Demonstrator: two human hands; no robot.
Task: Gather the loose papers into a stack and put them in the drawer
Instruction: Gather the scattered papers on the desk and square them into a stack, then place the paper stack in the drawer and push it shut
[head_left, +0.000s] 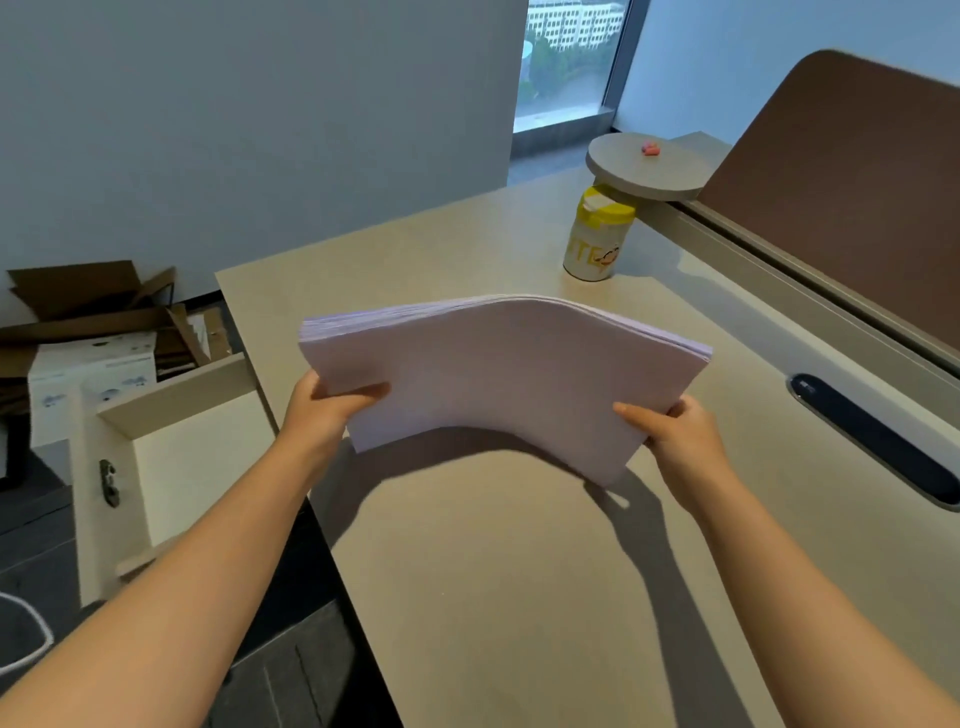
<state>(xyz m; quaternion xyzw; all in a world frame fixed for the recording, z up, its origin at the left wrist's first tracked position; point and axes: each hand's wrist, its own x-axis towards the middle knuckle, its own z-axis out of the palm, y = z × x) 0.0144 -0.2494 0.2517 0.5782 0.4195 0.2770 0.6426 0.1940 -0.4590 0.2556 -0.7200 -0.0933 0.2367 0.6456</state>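
A thick stack of white papers (504, 374) is lifted above the beige desk (519, 571), bowed upward in the middle. My left hand (327, 405) grips its left edge with the thumb on top. My right hand (670, 431) grips its right edge the same way. An open drawer (202, 457) with a pale, bare inside sticks out to the left of the desk, below and left of the stack.
A white canister with a yellow lid (595, 234) stands at the back of the desk under a round shelf (649, 163). A dark cable slot (872, 441) and a brown partition (852, 171) lie right. Cardboard boxes (98, 332) sit on the floor left.
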